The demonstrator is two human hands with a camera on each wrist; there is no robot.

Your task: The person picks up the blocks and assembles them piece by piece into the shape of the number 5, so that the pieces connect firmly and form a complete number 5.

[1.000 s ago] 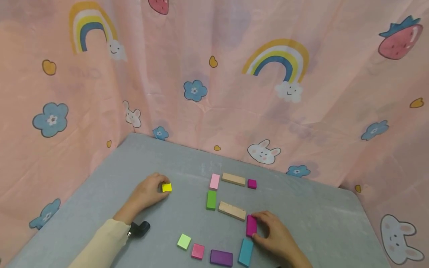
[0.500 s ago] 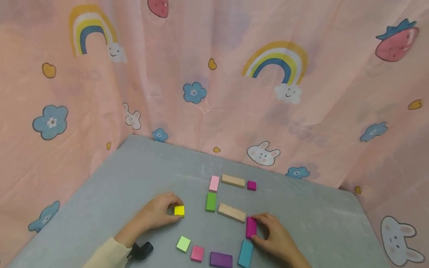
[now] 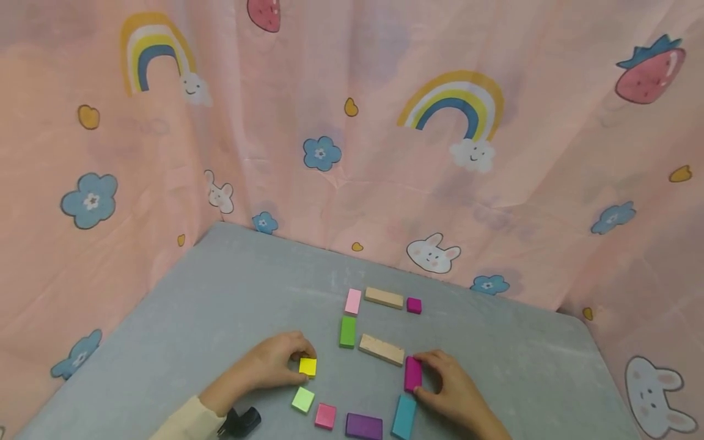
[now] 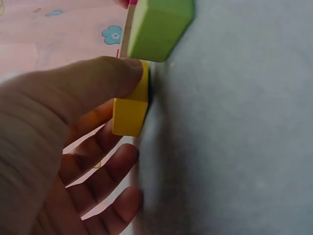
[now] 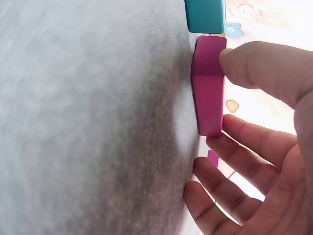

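My left hand (image 3: 277, 362) pinches a small yellow block (image 3: 308, 367) between thumb and fingers, just beyond a light green block (image 3: 303, 400). Seen from the left wrist, the thumb presses on the yellow block (image 4: 130, 116), low at the grey tabletop, with the green block (image 4: 161, 29) close by. On the right, my right hand (image 3: 455, 391) holds a magenta oblong block (image 3: 412, 374) by its two ends, thumb near and fingers far. The right wrist view has that magenta block (image 5: 210, 103) on the table, beside a teal block (image 5: 205, 17).
Pink (image 3: 353, 302), green (image 3: 348, 332) and two bare wood blocks (image 3: 384, 297) (image 3: 381, 349) lie farther back, with a small magenta cube (image 3: 414, 305). A rose block (image 3: 326, 416) and a purple block (image 3: 364, 426) lie in front. A patterned pink curtain (image 3: 363, 183) borders the grey table (image 3: 220, 281).
My left hand has carried the yellow block rightward and toward the front, up to the light green block. My right hand stays on the magenta block, which has not visibly moved.
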